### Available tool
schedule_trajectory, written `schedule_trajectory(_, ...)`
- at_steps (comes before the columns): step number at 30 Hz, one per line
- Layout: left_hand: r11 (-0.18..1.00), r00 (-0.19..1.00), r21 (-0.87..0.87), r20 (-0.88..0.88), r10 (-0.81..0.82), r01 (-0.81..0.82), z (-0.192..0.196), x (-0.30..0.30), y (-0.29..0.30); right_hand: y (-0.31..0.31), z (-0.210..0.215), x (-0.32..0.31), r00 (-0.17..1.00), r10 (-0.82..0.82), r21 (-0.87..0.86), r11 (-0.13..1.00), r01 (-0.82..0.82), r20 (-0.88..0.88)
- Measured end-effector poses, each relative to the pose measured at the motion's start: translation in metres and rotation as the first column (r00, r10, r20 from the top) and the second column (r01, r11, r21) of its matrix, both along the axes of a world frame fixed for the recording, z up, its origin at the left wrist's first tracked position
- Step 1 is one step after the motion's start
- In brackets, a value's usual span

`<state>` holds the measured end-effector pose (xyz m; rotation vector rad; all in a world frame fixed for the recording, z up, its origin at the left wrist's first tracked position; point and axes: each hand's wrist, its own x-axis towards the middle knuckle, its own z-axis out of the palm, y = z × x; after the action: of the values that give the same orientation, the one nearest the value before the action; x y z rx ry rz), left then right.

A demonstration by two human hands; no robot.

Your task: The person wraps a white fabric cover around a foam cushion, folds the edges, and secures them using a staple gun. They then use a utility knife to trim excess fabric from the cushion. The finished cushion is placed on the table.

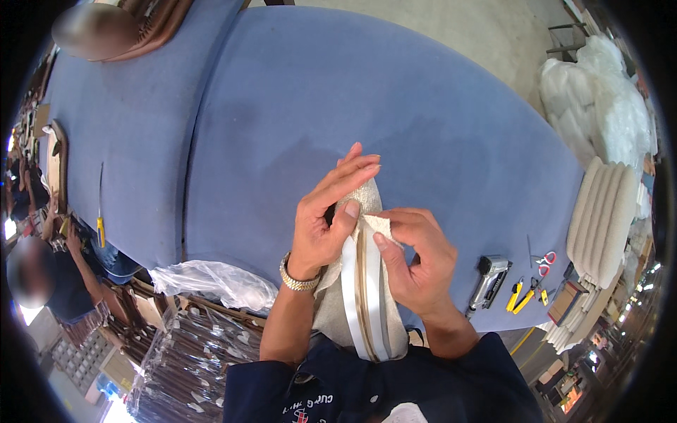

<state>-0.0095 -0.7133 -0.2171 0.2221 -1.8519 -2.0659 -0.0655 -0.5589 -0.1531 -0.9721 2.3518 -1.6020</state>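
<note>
Fabric piece (352, 282) with a zipper strip (365, 282) runs lengthwise from the person's chest away over the blue table (437, 127), its far end raised between both hands. Left hand (328, 222) pinches that end, thumb on top. Right hand (416, 261) grips the right edge, seemingly folding a corner. Both hands are equally near.

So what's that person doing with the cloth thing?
A person stands at a big blue padded table and holds a beige fabric piece with a zipper strip running down its middle. The left hand grips the top end of the fabric, and the right hand pinches its corner beside it. On the table to the right lie a staple gun, yellow-handled tools and red-handled scissors.
</note>
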Motion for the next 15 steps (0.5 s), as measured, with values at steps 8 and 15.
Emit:
schedule_trajectory(8,1.0,0.998,0.013,-0.057,0.007,-0.006,-0.001,-0.009,0.009,0.005,0.005,0.007,0.877,-0.174,0.011,0.982,0.189,0.447)
schedule_trajectory(15,0.978,0.996,-0.208,-0.09,0.001,-0.02,0.016,0.006,0.004,0.0,0.008,-0.006,1.0,0.006,0.231,0.973,-0.012,0.029)
